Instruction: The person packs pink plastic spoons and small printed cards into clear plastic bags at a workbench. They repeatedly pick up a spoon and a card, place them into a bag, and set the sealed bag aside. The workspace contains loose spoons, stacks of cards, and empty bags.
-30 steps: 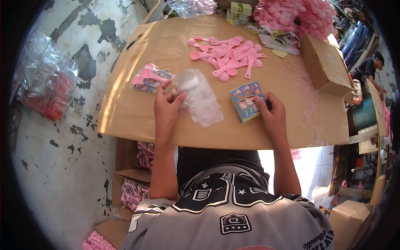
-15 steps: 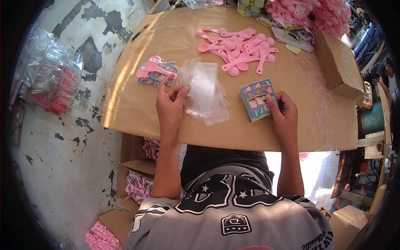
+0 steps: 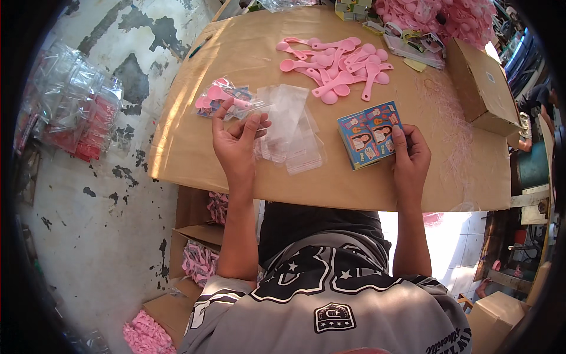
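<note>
My left hand (image 3: pixel 240 134) is above the table, its thumb and fingers pinching the edge of a clear plastic bag (image 3: pixel 257 107). Beside it several more clear bags (image 3: pixel 302 150) lie spread flat in a loose pile. Just past my left fingers are packed clear bags, each with a pink spoon (image 3: pixel 216 93) and a printed card. My right hand (image 3: pixel 411 152) grips a thick stack of blue printed cards (image 3: pixel 370 134) by its right side, thumb on top. Beyond both hands lies a heap of loose pink measuring spoons (image 3: pixel 342 71).
A cardboard box (image 3: pixel 480 88) stands at the table's right, beside pink plastic strands (image 3: pixel 451 124). A large pile of pink spoons (image 3: pixel 436 20) is at the back right. Bundled plastic packs (image 3: pixel 73 106) hang or lie at left. A pen (image 3: pixel 199 47) lies at the far left edge.
My left hand has drawn a little left and down, lifting a clear bag off the pile. My right hand has turned the card stack slightly and shifted right.
</note>
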Tool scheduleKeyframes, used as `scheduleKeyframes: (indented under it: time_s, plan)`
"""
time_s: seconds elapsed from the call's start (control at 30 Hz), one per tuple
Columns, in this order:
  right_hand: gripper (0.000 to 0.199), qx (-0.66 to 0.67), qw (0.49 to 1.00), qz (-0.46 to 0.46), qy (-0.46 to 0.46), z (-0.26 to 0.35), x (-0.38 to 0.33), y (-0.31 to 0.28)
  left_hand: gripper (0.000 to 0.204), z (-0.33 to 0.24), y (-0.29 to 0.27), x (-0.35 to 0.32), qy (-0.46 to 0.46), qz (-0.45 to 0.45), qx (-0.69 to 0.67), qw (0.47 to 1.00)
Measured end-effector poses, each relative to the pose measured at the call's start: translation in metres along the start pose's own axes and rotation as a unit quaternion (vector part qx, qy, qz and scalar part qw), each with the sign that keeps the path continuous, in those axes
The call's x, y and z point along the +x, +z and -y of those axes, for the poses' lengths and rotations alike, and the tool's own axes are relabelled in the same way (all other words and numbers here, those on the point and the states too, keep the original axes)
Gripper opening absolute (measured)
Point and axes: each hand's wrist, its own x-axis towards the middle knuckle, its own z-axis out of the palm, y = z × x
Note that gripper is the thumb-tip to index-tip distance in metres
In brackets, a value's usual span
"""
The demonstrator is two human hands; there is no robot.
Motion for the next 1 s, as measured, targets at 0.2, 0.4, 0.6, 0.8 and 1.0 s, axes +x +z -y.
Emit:
scheduleKeyframes:
  time_s: [0.2, 0.4, 0.6, 0.8, 1.0]
  plan:
    - [0.028, -0.013, 1.000, 0.007, -0.027, -0.005, 0.002, 0.001, 0.057, -0.006, 0.019, -0.002, -0.002, -0.017, -0.015, 1.000]
    - [0.022, -0.048, 0.996, -0.034, -0.061, 0.000, -0.001, 0.006, 0.054, -0.008, 0.015, -0.003, -0.073, 0.020, -0.009, 0.997]
    - [0.012, -0.057, 0.986, 0.103, -0.121, 0.036, -0.032, 0.023, 0.057, 0.002, 0.007, -0.005, -0.114, 0.028, -0.042, 0.992]
    - [0.014, -0.211, 0.882, 0.391, -0.159, 0.046, -0.039, 0.093, 0.062, 0.001, 0.004, 0.004, -0.155, 0.026, -0.098, 0.983]
    - [0.017, -0.308, 0.854, 0.398, -0.129, 0.038, -0.028, 0.105, 0.065, 0.005, 0.000, 0.009, -0.166, 0.004, -0.117, 0.979]
